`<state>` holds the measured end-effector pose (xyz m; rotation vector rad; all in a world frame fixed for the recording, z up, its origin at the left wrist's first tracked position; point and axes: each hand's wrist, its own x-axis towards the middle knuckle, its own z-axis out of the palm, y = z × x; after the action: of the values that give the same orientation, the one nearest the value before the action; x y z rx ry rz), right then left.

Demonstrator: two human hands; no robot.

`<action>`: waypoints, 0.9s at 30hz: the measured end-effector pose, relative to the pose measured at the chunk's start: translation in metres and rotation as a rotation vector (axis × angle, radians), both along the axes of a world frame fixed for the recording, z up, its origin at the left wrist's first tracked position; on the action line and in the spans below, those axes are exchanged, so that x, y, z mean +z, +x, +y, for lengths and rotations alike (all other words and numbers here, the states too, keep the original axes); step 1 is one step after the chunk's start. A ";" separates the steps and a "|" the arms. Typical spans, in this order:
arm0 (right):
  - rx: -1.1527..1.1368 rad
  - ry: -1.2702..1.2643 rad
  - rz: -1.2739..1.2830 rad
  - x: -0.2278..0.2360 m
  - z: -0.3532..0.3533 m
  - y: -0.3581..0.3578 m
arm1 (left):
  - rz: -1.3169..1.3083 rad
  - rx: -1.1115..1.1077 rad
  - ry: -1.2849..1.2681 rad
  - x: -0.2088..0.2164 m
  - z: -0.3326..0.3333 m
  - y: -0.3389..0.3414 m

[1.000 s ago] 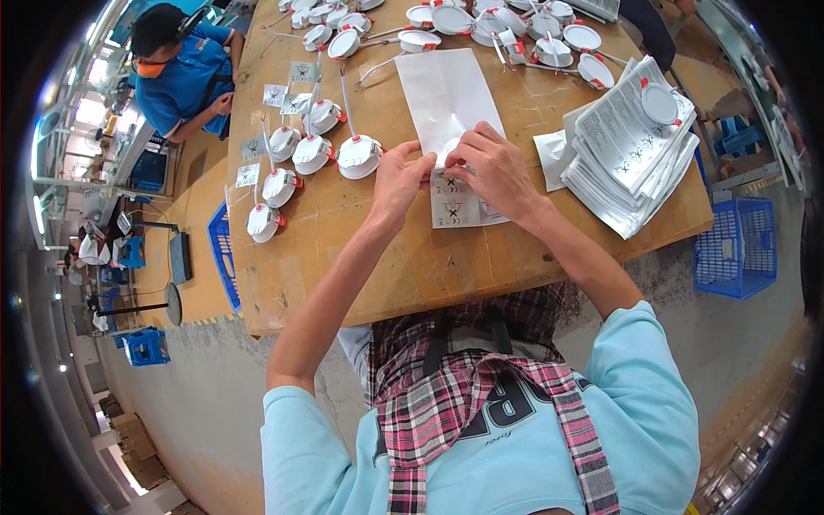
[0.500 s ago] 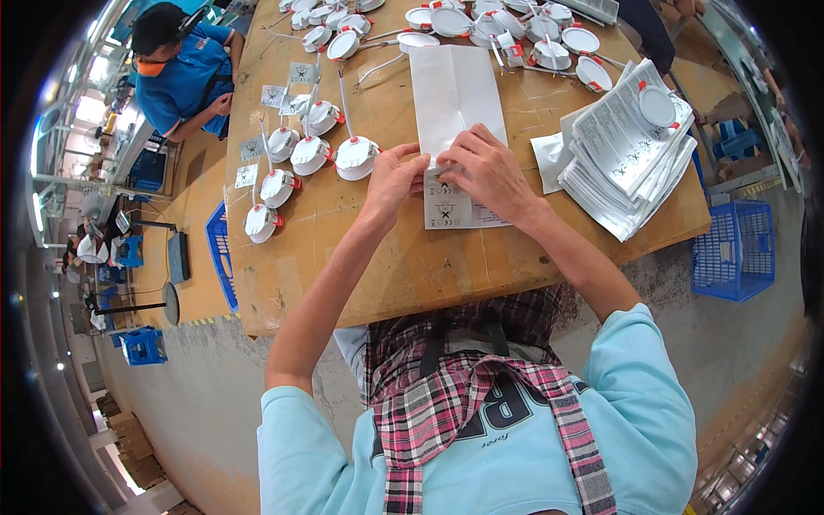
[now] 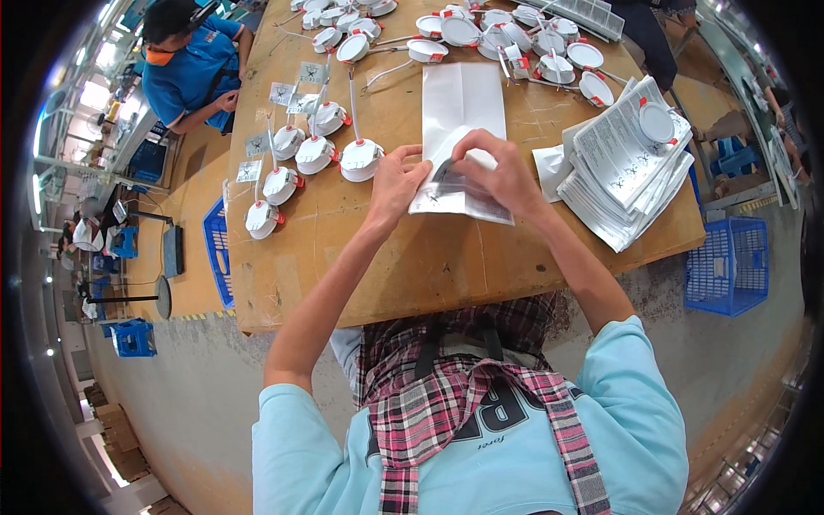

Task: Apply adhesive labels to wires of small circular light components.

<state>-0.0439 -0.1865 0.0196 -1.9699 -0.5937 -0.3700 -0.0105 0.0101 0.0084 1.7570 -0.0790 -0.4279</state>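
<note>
A long white printed paper sheet (image 3: 462, 101) lies on the wooden table (image 3: 403, 257), its near end folded up. My left hand (image 3: 396, 183) grips the left side of the folded end. My right hand (image 3: 501, 172) pinches the fold from the right. A small clear plastic bag with dark print (image 3: 453, 182) shows between my two hands, on top of the sheet. A round white downlight with red clips (image 3: 361, 158) sits just left of my left hand.
Several more white downlights (image 3: 296, 159) line the table's left and far side. A stack of printed leaflets (image 3: 622, 167) with a round lamp on top lies at right. Blue crates (image 3: 728, 262) stand beside the table. A person in blue (image 3: 184, 64) works at far left.
The sheet has slid toward me and its near end is now folded over under my hands. Both hands have moved slightly nearer along with it.
</note>
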 end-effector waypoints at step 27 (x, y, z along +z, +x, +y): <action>0.096 0.628 0.248 0.045 -0.027 0.020 | -0.790 0.275 0.852 0.003 0.048 -0.032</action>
<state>-0.0242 -0.2135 0.0646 -1.3513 -0.3523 -0.2114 -0.0426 0.0576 0.0116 2.6408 -0.2343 0.5444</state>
